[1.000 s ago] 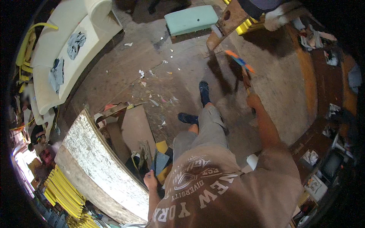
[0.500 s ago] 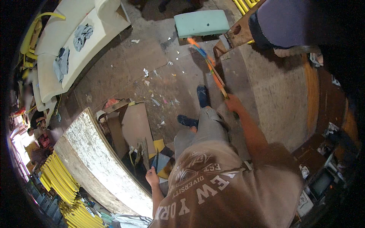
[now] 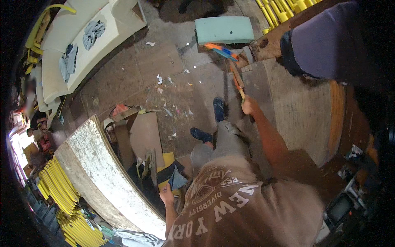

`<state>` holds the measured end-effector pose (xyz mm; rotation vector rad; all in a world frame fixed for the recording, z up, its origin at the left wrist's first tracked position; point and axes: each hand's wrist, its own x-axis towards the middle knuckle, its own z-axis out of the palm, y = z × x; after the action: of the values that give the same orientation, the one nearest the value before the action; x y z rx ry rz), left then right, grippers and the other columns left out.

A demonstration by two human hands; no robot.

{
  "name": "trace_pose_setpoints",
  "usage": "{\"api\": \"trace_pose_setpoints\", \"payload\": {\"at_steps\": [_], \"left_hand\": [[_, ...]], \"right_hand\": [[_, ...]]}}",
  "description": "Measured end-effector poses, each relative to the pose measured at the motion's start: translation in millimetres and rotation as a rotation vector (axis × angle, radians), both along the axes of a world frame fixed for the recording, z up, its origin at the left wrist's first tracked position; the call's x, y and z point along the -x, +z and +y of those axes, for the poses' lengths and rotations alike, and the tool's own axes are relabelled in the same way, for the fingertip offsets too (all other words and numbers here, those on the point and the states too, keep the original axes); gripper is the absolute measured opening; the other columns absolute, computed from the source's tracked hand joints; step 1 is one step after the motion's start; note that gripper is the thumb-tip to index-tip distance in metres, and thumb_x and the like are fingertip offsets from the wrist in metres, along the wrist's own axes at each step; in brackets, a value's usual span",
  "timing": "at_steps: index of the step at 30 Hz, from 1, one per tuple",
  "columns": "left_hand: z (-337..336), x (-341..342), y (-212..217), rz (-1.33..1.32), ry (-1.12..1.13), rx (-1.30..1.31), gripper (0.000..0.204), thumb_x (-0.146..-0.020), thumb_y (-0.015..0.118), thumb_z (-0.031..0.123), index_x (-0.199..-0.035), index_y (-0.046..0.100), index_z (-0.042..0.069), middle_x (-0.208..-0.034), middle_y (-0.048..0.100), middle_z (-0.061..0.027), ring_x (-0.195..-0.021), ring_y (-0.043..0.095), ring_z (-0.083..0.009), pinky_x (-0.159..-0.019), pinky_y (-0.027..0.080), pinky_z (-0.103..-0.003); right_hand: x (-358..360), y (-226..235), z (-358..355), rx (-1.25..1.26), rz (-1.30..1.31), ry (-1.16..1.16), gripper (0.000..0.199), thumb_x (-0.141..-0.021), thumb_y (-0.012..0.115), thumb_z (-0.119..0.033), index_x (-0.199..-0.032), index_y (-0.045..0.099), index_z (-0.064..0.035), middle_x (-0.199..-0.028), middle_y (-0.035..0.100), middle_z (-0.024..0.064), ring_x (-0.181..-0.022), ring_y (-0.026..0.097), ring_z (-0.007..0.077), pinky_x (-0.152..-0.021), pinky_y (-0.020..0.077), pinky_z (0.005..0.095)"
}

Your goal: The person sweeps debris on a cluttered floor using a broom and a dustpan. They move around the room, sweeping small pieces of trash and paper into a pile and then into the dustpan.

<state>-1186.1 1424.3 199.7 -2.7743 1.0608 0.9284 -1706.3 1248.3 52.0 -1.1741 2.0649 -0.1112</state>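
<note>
My right hand [image 3: 249, 105] is closed around the handle of a short broom [image 3: 236, 78] held out ahead over the floor. Its orange and blue bristles [image 3: 223, 52] are smeared by motion, close to a pale green padded block. My left hand [image 3: 166, 195] is low at the left of my body, its fingers closed. A blue-grey flat piece [image 3: 177, 179] shows right at those fingertips; whether they grip it cannot be made out. Behind it lie yellow and dark pieces [image 3: 168, 159].
Paper scraps [image 3: 160, 78] litter the brown floor. A cream sofa [image 3: 49, 76] with grey cloths stands far left. A large white-topped board [image 3: 103, 152] leans near my left, beside stacked yellow frames [image 3: 59, 181]. A person in a dark purple garment [image 3: 325, 45] is at the upper right.
The broom's bristle end has swung to the right and nearer, away from the front of the green block. My left hand has moved slightly nearer, and the blue-grey piece beside it appears shifted.
</note>
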Motion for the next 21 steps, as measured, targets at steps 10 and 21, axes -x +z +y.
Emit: {"api": "trace_pose_setpoints", "payload": {"at_steps": [10,21], "left_hand": [[24.3,2.8,14.0,0.025,0.031,0.022,0.039,-0.080,0.055,0.032,-0.073,0.058,-0.007,-0.064,0.058,-0.0168,-0.060,0.055,-0.0239,-0.058,0.041,-0.037],[84.9,26.7,11.0,-0.034,0.079,0.043,0.044,-0.079,0.055,0.037,-0.079,0.060,-0.006,-0.071,0.060,-0.0192,-0.069,0.058,-0.0313,-0.065,0.044,-0.039]], "right_hand": [[-37.7,39.2,-83.6,-0.282,-0.538,0.152,0.021,-0.075,0.053,-0.011,-0.093,0.055,-0.0004,-0.065,0.056,0.0141,-0.051,0.054,0.0231,-0.050,0.0419,0.0378],[-97.0,-38.6,-82.5,-0.489,-0.400,-0.010,0.017,-0.080,0.046,-0.011,-0.091,0.050,0.0016,-0.054,0.046,0.0054,-0.043,0.044,0.0152,-0.042,0.0355,0.0311]]}}
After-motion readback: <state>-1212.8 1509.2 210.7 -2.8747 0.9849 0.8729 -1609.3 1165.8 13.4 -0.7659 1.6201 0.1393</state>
